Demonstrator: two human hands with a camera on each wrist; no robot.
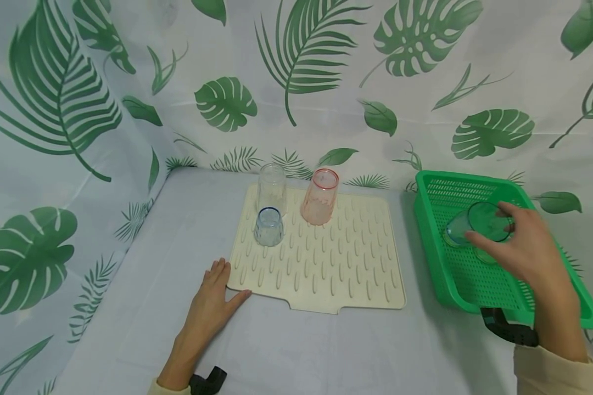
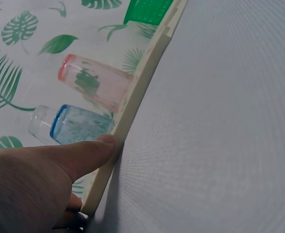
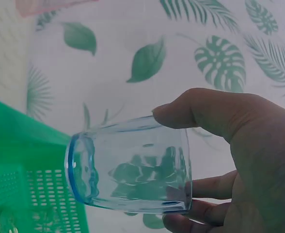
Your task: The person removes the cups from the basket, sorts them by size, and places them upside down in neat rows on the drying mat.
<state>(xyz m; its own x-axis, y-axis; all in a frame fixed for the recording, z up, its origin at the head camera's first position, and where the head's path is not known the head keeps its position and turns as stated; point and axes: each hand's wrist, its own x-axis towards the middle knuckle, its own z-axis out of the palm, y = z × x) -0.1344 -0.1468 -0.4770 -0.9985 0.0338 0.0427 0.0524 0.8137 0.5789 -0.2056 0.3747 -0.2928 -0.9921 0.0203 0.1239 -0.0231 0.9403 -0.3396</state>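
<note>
My right hand point(image 1: 529, 247) holds a clear, blue-tinted drinking glass point(image 3: 133, 167) between thumb and fingers, over the green basket point(image 1: 432, 258). The glass is tilted in the head view; its blue-edged end faces away from the palm in the right wrist view. My left hand point(image 1: 208, 302) rests at the near left corner of a cream ridged drying mat point(image 1: 346, 274), fingers extended and thumb along its edge point(image 2: 133, 107). On the mat stand a tall clear glass point(image 1: 272, 189), a pink glass with a red rim point(image 1: 319, 197) and a small blue-rimmed glass point(image 1: 269, 227).
Clear glassware point(image 3: 40, 218) lies low inside the perforated basket, partly hidden in the head view. The basket's raised walls stand right of the mat, with a strip of pale tablecloth point(image 1: 420, 312) between. A leaf-patterned cloth point(image 1: 326, 120) rises behind the table.
</note>
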